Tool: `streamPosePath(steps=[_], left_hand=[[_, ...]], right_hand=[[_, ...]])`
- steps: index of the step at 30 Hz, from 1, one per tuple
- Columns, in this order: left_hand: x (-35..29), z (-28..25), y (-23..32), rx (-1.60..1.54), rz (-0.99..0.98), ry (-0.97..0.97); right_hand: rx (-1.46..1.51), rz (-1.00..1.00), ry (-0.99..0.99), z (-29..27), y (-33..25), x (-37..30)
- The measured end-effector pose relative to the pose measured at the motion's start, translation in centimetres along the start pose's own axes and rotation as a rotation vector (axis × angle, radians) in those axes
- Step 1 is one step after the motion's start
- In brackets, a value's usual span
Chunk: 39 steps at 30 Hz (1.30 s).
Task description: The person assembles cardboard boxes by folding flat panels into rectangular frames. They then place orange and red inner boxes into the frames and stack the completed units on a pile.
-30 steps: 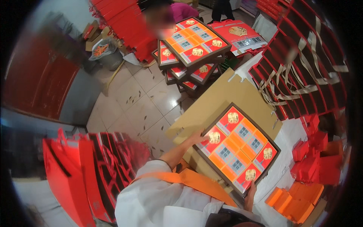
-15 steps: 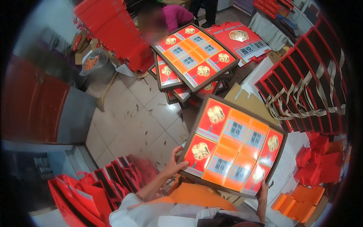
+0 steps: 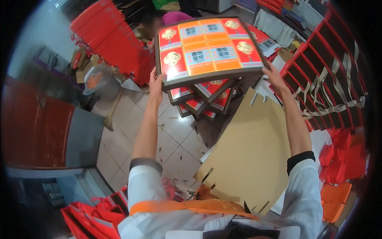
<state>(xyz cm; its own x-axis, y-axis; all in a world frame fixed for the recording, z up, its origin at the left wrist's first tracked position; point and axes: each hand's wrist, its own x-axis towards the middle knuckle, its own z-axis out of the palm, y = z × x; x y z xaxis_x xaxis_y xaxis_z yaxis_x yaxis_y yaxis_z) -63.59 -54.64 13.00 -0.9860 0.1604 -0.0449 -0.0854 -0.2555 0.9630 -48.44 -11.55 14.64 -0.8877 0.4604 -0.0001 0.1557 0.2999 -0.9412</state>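
Hands grip opposite edges of a filled gift tray [image 3: 209, 49]: left hand [image 3: 156, 83] clamped on its left edge, right hand [image 3: 272, 75] on its right edge. Stacked trays [image 3: 203, 101] lie just below.

A flat tray of red and orange boxed packets [image 3: 207, 47] sits above a stack of similar trays [image 3: 203, 99]; red gift boxes [image 3: 115, 44] line up at left, red paper bags [image 3: 95, 211] below.

We are in a packing workshop or stockroom for gift boxes: a stack of filled trays [image 3: 201, 99] stands on the tiled floor [image 3: 131, 119], flat die-cut cardboard sheets [image 3: 250, 155] lean nearby, red gift bags with ribbon handles [image 3: 334, 79] line the right, and more red bags [image 3: 91, 215] crowd the lower left.
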Motion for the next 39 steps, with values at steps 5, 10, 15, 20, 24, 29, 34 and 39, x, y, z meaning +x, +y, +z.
streamPosePath(steps=[5,10,15,20,24,29,34,39], left_hand=[[2.7,-5.1,-6.9,0.370,-0.069,0.059],[-5.3,-2.4,-11.0,0.579,0.211,0.188],[-21.9,1.3,-24.1,1.037,0.152,-0.294],[-28.5,6.5,-30.3,1.045,-0.244,-0.293],[-29.7,7.8,-28.5,1.216,0.129,-0.333],[-30.8,9.4,-25.4,1.195,0.244,-0.278],[-29.9,7.5,-21.2,0.652,-0.357,-0.557],[-32.8,9.4,-16.0,0.494,-0.614,-0.572]], right_hand=[[-0.070,0.235,-0.377,1.6,8.9,-10.4],[-0.100,0.530,-0.093,-3.6,18.1,-29.4],[-0.681,0.629,0.562,-11.0,31.5,-48.3],[-0.541,0.785,0.682,-13.1,34.6,-55.2],[-0.542,0.616,0.831,-10.9,34.9,-55.7],[-0.069,0.627,0.880,-13.6,32.7,-55.6],[0.149,0.668,0.652,-18.1,32.9,-56.2],[0.548,0.731,0.329,-25.9,25.4,-60.1]])
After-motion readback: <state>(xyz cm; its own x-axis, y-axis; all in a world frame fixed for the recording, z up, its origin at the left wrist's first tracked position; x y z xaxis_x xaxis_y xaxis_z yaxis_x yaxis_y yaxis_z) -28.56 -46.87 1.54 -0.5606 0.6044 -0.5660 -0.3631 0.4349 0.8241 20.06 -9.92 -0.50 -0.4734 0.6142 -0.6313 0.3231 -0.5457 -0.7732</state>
